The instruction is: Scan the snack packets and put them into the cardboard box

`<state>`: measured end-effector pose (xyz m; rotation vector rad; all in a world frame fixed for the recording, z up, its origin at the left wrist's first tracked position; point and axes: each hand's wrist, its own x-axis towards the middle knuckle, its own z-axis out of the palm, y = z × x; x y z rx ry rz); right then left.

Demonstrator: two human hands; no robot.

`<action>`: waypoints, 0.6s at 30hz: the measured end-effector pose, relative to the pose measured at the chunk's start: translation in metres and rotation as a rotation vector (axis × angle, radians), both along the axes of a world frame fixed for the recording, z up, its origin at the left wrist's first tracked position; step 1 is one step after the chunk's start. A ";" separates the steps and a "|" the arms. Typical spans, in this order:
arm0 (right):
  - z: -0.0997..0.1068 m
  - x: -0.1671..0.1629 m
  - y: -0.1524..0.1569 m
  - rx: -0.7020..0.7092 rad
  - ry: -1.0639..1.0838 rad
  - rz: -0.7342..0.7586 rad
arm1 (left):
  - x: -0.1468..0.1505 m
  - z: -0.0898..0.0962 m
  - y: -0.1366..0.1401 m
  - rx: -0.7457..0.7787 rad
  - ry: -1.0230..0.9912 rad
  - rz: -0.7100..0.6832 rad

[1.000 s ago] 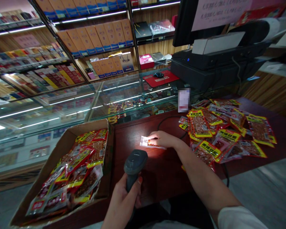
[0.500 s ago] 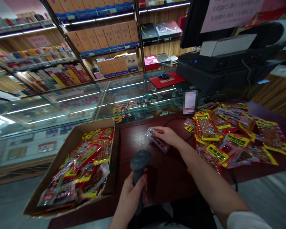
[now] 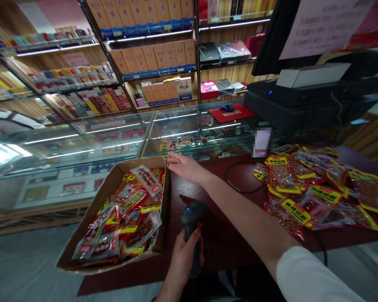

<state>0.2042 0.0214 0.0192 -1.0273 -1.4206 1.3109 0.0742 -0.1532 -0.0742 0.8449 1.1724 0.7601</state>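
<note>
My left hand [image 3: 187,251] is wrapped round the handle of a dark barcode scanner [image 3: 193,212], held upright above the brown table. My right hand [image 3: 185,166] is stretched out at the right rim of a cardboard box [image 3: 166,201], its fingers extended and holding nothing. Inside the box lie several snack packets, and a clear and dark-red packet [image 3: 147,180] rests on top of them, close to my right fingertips. On the right side of the table spreads a loose pile of red and yellow snack packets [image 3: 282,174].
A glass display counter [image 3: 119,134] runs behind the table. A black cable [image 3: 228,180] curls over the tabletop [image 3: 219,165]. At the back right stand a monitor [image 3: 271,42] and a dark machine, with a mouse [image 3: 227,108] on a red mat [image 3: 245,111].
My right hand has moved left from mid-table to the box and let go of the clear packet, which now lies in it. My left hand still grips the scanner.
</note>
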 end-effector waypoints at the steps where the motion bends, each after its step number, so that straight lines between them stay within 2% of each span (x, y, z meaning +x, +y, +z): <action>1: -0.002 0.014 -0.016 0.073 -0.112 0.017 | -0.001 -0.002 0.000 0.007 0.000 0.002; 3: -0.011 0.055 -0.061 0.168 -0.412 0.093 | -0.003 -0.007 0.001 0.019 -0.002 -0.004; 4: -0.017 0.080 -0.088 0.168 -0.602 0.108 | -0.003 -0.009 0.001 0.019 -0.003 -0.009; 7: -0.041 0.155 -0.167 0.039 -1.073 0.010 | -0.003 -0.016 0.004 0.008 0.002 -0.016; 10: -0.066 0.205 -0.217 -0.072 -1.351 -0.111 | -0.002 -0.015 0.006 0.005 0.017 -0.031; 14: -0.083 0.223 -0.234 -0.040 -1.437 -0.164 | 0.000 -0.005 0.006 0.019 0.023 -0.047; 18: -0.077 0.216 -0.223 0.081 -1.411 -0.160 | 0.000 -0.006 0.004 0.037 0.034 0.001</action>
